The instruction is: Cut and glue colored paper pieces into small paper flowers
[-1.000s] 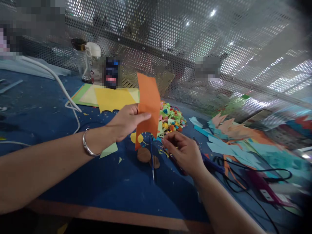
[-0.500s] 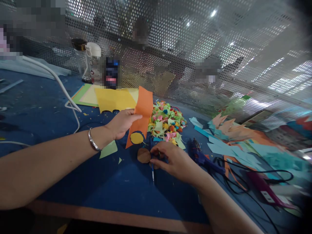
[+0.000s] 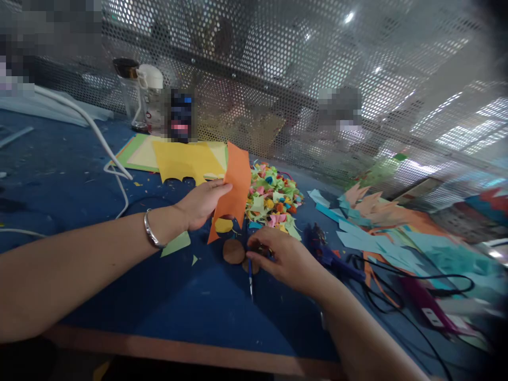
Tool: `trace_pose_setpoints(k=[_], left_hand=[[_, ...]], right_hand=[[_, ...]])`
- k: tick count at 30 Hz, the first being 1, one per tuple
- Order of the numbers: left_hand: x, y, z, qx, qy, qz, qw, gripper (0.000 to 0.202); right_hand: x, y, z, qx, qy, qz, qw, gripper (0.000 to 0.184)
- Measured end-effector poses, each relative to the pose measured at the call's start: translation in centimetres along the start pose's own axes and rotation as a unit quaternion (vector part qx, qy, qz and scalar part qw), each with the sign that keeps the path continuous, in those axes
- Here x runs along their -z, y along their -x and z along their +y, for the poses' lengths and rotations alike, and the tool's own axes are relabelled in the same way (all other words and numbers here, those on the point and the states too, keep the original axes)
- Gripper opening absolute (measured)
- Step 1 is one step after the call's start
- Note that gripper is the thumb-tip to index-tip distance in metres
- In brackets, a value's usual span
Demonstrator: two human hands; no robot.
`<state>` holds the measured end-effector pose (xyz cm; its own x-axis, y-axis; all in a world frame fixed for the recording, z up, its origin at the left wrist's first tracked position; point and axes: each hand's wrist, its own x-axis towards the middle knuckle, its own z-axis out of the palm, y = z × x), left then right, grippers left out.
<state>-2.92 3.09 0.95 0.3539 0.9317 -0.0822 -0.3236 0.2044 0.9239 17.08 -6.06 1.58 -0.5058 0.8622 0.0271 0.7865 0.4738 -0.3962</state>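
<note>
The left hand (image 3: 202, 203) holds an orange paper strip (image 3: 237, 185) upright, a little above the desk (image 3: 178, 301). Its grip is closed on the strip's edge, thumb in front and fingers behind. The right hand (image 3: 286, 259) lies low on the desk with its fingers bent over the far end of a thin blue tool (image 3: 251, 275). It is not possible to tell if this grip already pinches the tool or only touches it.

The step in hand seems to be fetching the tool while the strip waits in the air. Lifting the tool would call for a firm pinch and a clean rise past the two brown paper discs (image 3: 233, 251) just beside it.

A heap of small coloured paper pieces (image 3: 273, 198) lies loose behind the strip, in no container. At the far edge stand a white-capped bottle (image 3: 153, 100) and a dark-lidded jar (image 3: 126, 90); their contents cannot be made out.
</note>
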Motion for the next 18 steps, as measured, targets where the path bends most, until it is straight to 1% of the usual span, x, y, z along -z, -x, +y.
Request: trace_pose_setpoints(k=[3,10,13,16,18], left_hand=[[-0.23,0.31,0.14,0.054,-0.001,-0.012,0.998,0.015],[-0.25,0.49,0.13,0.063,-0.013,-0.026,0.998,0.022],[-0.18,0.43,-0.04,0.063,-0.024,-0.028,0.997,0.023],[-0.12,0.37,-0.29,0.050,-0.010,-0.031,0.998,0.022],[-0.12,0.33,-0.37,0.049,-0.002,-0.025,0.998,0.021]], right_hand=[[-0.26,-0.10,-0.16,0.003,0.006,-0.008,1.000,0.007],[-0.19,-0.05,0.50,0.010,0.036,-0.007,0.999,0.014],[0.07,0.09,0.58,0.002,0.055,-0.013,0.998,0.012],[0.23,0.26,0.34,-0.006,0.059,-0.019,0.998,0.007],[0.29,0.35,0.13,-0.005,0.052,-0.022,0.998,0.007]])
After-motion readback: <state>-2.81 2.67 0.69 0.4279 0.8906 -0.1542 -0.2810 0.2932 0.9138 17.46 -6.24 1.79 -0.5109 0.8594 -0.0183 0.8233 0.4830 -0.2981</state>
